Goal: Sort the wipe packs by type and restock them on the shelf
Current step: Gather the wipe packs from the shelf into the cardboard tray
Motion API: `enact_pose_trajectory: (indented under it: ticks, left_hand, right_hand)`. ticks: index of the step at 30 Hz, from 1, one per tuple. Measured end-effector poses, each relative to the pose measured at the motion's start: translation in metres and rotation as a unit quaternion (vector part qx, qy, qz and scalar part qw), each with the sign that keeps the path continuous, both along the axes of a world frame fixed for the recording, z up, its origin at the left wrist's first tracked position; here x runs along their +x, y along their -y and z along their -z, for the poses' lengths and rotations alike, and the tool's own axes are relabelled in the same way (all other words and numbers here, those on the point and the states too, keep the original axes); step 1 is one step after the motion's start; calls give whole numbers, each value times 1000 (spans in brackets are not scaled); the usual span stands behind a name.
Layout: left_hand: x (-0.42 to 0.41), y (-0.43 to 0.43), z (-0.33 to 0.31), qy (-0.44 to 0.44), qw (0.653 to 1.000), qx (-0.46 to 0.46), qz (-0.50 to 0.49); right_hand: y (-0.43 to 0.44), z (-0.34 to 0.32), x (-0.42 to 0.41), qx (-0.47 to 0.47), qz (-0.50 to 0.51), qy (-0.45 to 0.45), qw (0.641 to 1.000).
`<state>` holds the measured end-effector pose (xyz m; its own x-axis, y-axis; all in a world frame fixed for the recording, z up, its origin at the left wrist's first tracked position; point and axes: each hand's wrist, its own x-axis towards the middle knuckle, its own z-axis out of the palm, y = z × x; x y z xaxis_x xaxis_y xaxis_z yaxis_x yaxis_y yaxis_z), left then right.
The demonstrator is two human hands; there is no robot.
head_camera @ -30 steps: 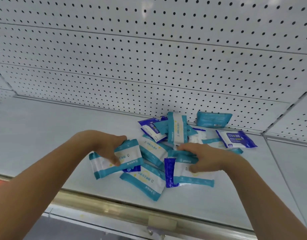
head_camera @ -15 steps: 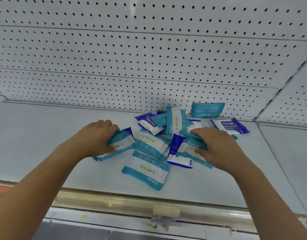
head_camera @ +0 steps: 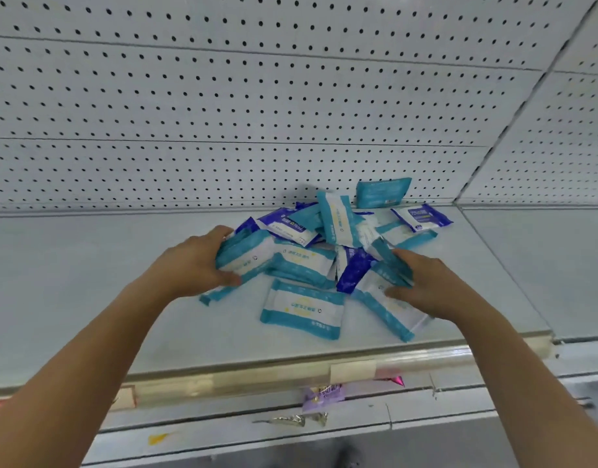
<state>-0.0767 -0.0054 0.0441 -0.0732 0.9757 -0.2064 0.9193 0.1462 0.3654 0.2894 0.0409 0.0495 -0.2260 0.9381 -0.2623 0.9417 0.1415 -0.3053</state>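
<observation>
A loose heap of wipe packs lies on the white shelf (head_camera: 88, 282), mixed teal-and-white and dark-blue-and-white. My left hand (head_camera: 193, 261) grips a teal pack (head_camera: 247, 258) at the heap's left edge. My right hand (head_camera: 422, 282) holds another teal pack (head_camera: 388, 309) at the right front, thumb on top. One teal pack (head_camera: 302, 309) lies flat alone at the front. A dark blue pack (head_camera: 353, 270) sits between my hands, another (head_camera: 420, 216) at the back right. A teal pack (head_camera: 382, 192) leans against the back wall.
The pegboard back wall (head_camera: 223, 113) rises behind the heap. A metal price rail (head_camera: 257, 373) with a blank label runs along the shelf's front edge. The bare shelf stretches to the left. A lower shelf holds small wrapped items (head_camera: 321, 393).
The left hand has lowered its teal pack back toward the heap's left side. The right hand has shifted from the heap's middle to a teal pack at the right front. The view tilted.
</observation>
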Motion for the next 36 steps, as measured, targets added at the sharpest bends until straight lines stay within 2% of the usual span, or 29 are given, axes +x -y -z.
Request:
enact_pose_trajectory:
  ticks: [2,3,5,6,8,9,12,15,19,25,30,36]
  left_hand:
    - [12,3,-6,170,984,43,-42]
    - [23,5,-8,260,962,54,-59]
    - [51,11,-10,413,908,40,-64]
    - [68,13,-9,459,886,29,-53]
    - [105,16,-6,520,853,-3,-35]
    - [124,16,-4,545,838,-23,-35]
    - [190,17,2,575,816,-61,-22]
    - [264,24,10,585,806,-94,21]
    - [384,53,24,562,810,-141,89]
    - [575,135,44,515,814,-180,197]
    - [715,207,49,505,787,-227,271]
    - [844,263,40,486,753,-265,355]
  right_hand:
    - [13,-1,17,4,90,-167,982]
    - [23,-1,26,-6,144,-270,952]
    - [42,4,41,-48,240,-466,851]
    - [52,6,50,-70,272,-540,793]
    - [73,10,67,-85,307,-629,709]
    - [84,11,78,-81,317,-649,686]
    - [118,12,118,-35,352,-670,653]
    - [163,14,169,33,402,-655,639]
    - [242,21,252,108,469,-622,618]
    - [385,37,386,188,555,-596,549]
    - [485,40,482,238,604,-562,513]
    - [537,39,579,280,629,-535,490]
